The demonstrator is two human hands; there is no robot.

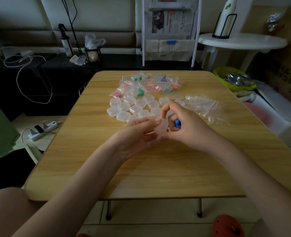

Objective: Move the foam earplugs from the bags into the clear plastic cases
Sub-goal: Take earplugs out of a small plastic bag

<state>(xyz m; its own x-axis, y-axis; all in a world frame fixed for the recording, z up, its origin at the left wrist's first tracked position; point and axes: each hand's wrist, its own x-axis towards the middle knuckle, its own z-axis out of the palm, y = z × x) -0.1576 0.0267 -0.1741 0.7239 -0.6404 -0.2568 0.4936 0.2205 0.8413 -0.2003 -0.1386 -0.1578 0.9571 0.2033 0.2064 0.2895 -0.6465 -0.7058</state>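
Over the middle of the wooden table [158, 168], both hands meet around one clear plastic case [160, 128]. The left hand [138, 134] comes in from seven o'clock and pinches the case between thumb and fingers [151, 120]; the case sits tilted and looks partly opened, though how far its lid stands is hard to tell. The right hand [186, 127] comes in from five o'clock, its thumb and forefinger touching the upper edge of the case, while its other fingers curl round blue foam earplugs [177, 124] tucked against the palm.

At twelve o'clock from the hands lies a cluster of closed clear cases [132, 107], set close together on the table. Beyond them, farther toward twelve, a heap of small zip bags [148, 84] holds earplugs in green, pink, orange and purple. At two o'clock from the hands a larger, empty-looking clear bag [204, 106] with a red seal strip lies crumpled on the table, just beside the cases.
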